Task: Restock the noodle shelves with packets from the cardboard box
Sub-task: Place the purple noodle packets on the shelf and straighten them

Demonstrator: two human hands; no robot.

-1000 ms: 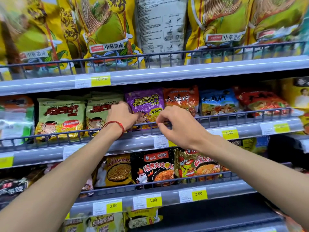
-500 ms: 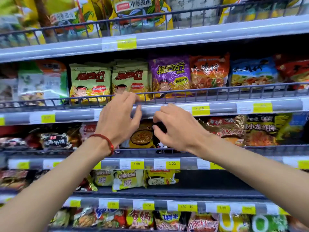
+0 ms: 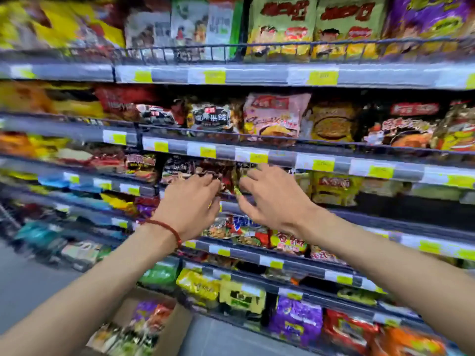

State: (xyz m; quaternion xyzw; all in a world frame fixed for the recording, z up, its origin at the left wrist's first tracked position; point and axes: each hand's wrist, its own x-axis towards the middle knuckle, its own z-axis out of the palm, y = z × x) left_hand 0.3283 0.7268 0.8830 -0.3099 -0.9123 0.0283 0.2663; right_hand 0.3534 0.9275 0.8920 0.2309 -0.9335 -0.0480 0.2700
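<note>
- Left hand reaches to dark packets on a shelf, well above box and slightly right of it. Fingers are bent and the tips are lost in blur, so I cannot tell whether it grips a packet or only touches.
- Right hand is at the same height above box, farther right. Fingers are spread and half bent, palm toward shelf, nothing plainly held.
- Stock packets lie in box, low under the left forearm. None is visibly in either hand.
- Judged step: tidying or making room among the dark packets before new stock goes in. Box looks well filled, so the restock is likely far from done.
- To do it well, take packets by the top seam, not the middle, since noodle blocks crack. Stand them upright with labels front. Match the flavour from box to the row before lifting.
- Risk: slick packets lean on each other, so pulling one may tip its neighbours down toward box.
- Pose: both arms are nearly straight, forearms rising from either side of box and converging. Backs of hands face the camera. A red band is on the left wrist.
</note>
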